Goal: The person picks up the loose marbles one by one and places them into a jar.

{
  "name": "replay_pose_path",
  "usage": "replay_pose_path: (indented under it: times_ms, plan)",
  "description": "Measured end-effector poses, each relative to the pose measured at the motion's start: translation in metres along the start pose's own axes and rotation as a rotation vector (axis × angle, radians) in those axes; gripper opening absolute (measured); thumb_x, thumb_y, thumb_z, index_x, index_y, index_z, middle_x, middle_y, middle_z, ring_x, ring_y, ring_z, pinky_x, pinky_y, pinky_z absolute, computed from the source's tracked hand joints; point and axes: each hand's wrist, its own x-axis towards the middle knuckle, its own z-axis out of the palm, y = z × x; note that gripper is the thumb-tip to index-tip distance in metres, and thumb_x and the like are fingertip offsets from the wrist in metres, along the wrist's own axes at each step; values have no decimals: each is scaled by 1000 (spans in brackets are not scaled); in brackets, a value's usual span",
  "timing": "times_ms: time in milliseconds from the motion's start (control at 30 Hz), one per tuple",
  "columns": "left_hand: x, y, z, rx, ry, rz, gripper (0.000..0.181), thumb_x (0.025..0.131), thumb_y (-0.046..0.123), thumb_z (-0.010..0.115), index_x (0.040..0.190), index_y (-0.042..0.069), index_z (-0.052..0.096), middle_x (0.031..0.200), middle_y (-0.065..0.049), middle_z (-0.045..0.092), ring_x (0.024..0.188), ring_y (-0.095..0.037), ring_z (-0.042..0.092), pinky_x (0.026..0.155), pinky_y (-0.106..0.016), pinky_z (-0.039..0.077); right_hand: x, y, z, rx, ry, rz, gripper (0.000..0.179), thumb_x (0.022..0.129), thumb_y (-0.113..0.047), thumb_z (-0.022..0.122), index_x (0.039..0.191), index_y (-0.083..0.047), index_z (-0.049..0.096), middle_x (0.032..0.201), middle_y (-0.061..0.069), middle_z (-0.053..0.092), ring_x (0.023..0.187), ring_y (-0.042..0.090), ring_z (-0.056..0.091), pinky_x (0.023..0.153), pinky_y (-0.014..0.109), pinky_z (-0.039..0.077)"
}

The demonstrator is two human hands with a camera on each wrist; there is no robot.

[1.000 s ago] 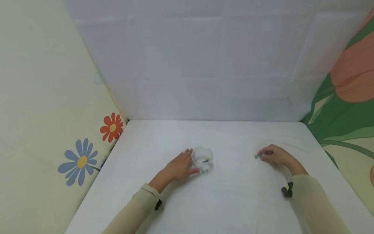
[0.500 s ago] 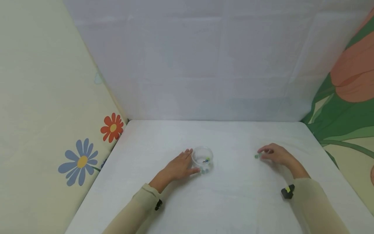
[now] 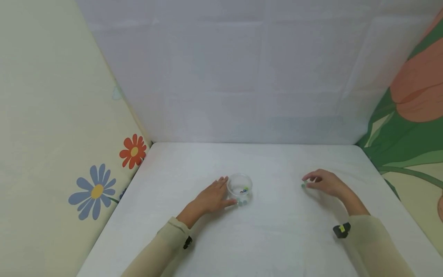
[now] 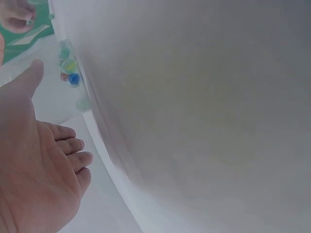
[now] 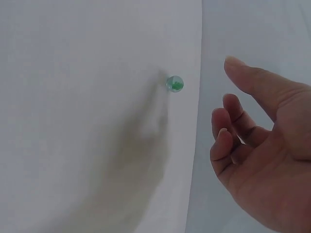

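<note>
A clear round plastic container stands mid-table. Several glass marbles lie inside it, green, blue and reddish. My left hand rests flat beside it, fingers straight along its left side and thumb at its near side. To the right, my right hand hovers low over the table, pinching a pale green marble between index finger and thumb. A second green marble lies on the cloth just left of those fingertips. In the right wrist view the pinched marble is hidden.
White cloth covers the table and hangs as a backdrop behind it. Flower-printed panels stand at the left and right. A small dark device sits at the right sleeve's cuff.
My right hand has shifted slightly left with the pale marble, bringing it closer to the marble on the cloth. My left hand and the container have stayed put.
</note>
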Motion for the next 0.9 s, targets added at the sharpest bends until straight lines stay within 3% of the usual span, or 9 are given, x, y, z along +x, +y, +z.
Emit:
replay_pose_path:
  times_ms: [467,900]
  plan:
    - [2,-2,4,-1,-4,-1,94,99,64,50,160,-1,20,168,-15,19,156,-30,16,128,-41,16,-10,-26,7,-8,47,-111,22,93,-13,72,115,-10,74,105,9,64,96,24,58,73,31,49]
    - [1,0,2,-24,-3,-4,94,98,63,52,160,-1,21,168,-15,19,156,-31,17,127,-43,18,-18,-50,10,20,83,-197,20,91,-10,75,111,-10,76,101,7,65,92,21,59,69,29,50]
